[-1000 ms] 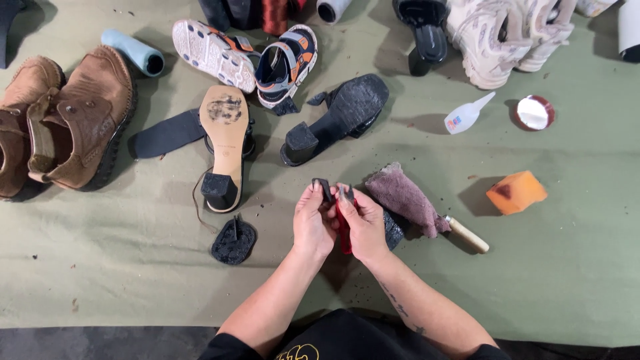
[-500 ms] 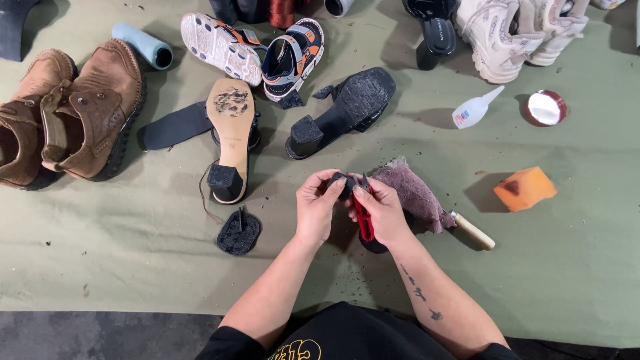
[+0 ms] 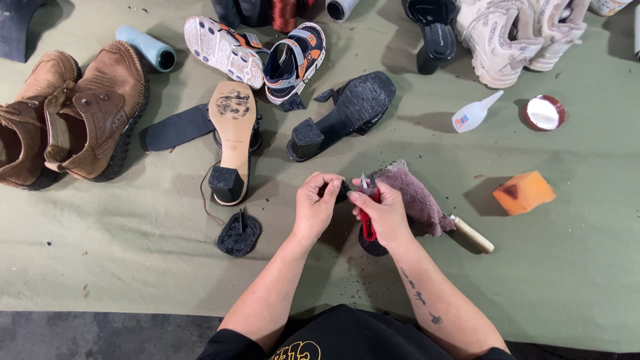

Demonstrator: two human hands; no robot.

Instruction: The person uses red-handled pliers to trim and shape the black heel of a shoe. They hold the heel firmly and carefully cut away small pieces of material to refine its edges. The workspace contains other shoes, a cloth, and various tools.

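Brown boots (image 3: 67, 120): near the left edge of the green cloth (image 3: 567, 280), side by side.
Tan-soled heeled shoe (image 3: 232, 137): sole up, left of centre.
Black heel piece (image 3: 239, 233): loose, just below that shoe.
Left hand (image 3: 315, 207): fingers pinched on a small dark piece (image 3: 341, 193), mid-cloth.
Right hand (image 3: 385, 215): closed around red-handled pliers (image 3: 368, 220), their tip meeting the same piece; hands close together.
Mauve rag (image 3: 417, 197): touching the right hand.
Orange block (image 3: 523, 193): toward the right edge.

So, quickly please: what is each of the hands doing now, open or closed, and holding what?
Left hand: closed, pinching a small black piece.
Right hand: closed on a red-handled tool.
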